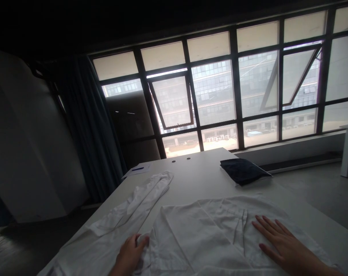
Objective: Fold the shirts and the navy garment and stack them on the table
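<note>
A white button shirt (pixel 202 237) lies spread on a white table (pixel 199 180), its collar or front folds bunched near me. One long sleeve (pixel 133 205) stretches away towards the far left of the table. My left hand (pixel 130 255) curls around a fold of the shirt at the near edge, with the fabric gathered in its fingers. My right hand (pixel 284 245) rests flat on the shirt's right side, fingers spread and pressing on the cloth. The lower part of the shirt runs out of view.
A folded navy garment (pixel 242 171) lies on the far part of the table. Papers with a blue pen (pixel 136 170) sit at the far left corner. A dark curtain (pixel 89 126) hangs left, large windows (pixel 214 92) fill the back, and a white side table (pixel 347 147) stands right.
</note>
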The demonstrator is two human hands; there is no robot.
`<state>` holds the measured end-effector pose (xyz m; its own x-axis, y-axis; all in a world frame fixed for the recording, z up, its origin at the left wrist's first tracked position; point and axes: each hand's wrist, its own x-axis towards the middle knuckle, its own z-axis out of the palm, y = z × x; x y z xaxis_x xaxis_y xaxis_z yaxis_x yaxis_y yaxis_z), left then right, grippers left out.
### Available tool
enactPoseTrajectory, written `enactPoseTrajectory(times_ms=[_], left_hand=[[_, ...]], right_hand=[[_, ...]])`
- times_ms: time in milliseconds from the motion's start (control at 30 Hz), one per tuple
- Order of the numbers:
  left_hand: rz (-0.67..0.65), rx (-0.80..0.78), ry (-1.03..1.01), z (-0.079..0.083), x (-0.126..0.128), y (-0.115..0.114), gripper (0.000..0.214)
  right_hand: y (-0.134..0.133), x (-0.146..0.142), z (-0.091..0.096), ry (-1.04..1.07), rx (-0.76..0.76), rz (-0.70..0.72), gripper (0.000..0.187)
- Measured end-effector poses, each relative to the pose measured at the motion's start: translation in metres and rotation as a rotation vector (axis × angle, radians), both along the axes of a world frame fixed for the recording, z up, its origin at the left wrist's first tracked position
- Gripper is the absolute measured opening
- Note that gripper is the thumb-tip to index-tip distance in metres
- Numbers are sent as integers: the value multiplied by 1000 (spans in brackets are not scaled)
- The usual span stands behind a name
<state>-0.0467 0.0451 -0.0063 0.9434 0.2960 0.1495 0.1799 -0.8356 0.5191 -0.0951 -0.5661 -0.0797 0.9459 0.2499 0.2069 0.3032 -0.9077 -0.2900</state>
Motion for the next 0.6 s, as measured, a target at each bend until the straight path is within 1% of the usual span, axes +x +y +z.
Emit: enactPoseTrajectory(times_ms=[100, 200, 267, 400, 500, 567, 600], left_hand=[[-47, -25, -49, 11, 1, -7, 34], [-48, 19, -74, 18, -2, -4, 30], [-49, 73, -47, 21, -6, -2, 30], [-73, 292, 50, 22, -12, 4, 30], [-77, 459, 127, 24, -11, 9, 27], [-61, 589, 59, 28, -10, 4, 32], [-69, 633, -4, 30, -10, -3, 34]], right_hand=[[-1, 1, 0, -14, 8, 3, 65], [2, 4, -1, -16, 6, 3, 64], [6, 8, -2, -24, 2, 7, 65], [11, 16, -2, -27, -18, 29, 64], [11, 21, 1, -10, -36, 56, 65], [15, 22, 5, -7, -41, 34, 65], [20, 21, 6, -13, -41, 6, 63]])
